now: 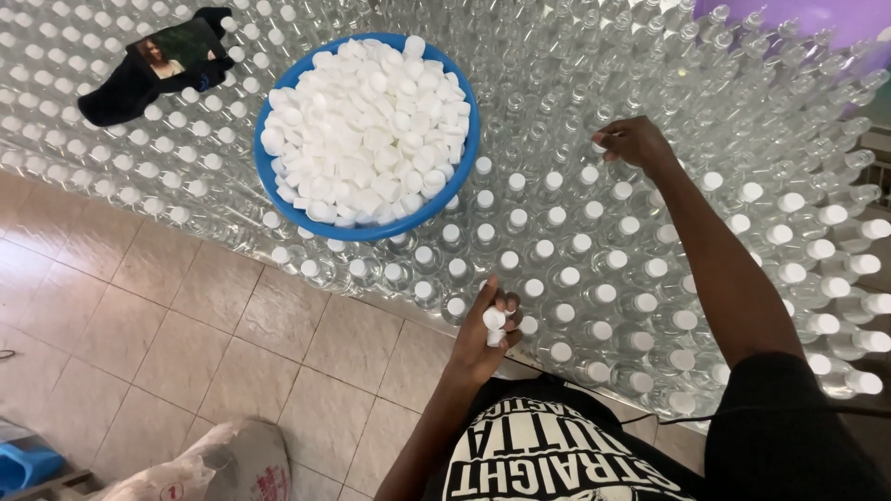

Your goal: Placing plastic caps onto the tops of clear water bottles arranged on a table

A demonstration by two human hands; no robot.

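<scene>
Hundreds of clear bottles (650, 111) stand packed together below us in the head view, many already capped white. Our left hand (484, 336) is curled near the front edge of the bottles, fingers closed around a few white caps (494, 323). Our right hand (636, 144) reaches farther in, fingertips pinched at a bottle top; whether they hold a cap we cannot tell. Resting on the bottles to the left, a blue bowl (266, 176) is heaped with caps, and a phone (176, 48) lies beyond it.
</scene>
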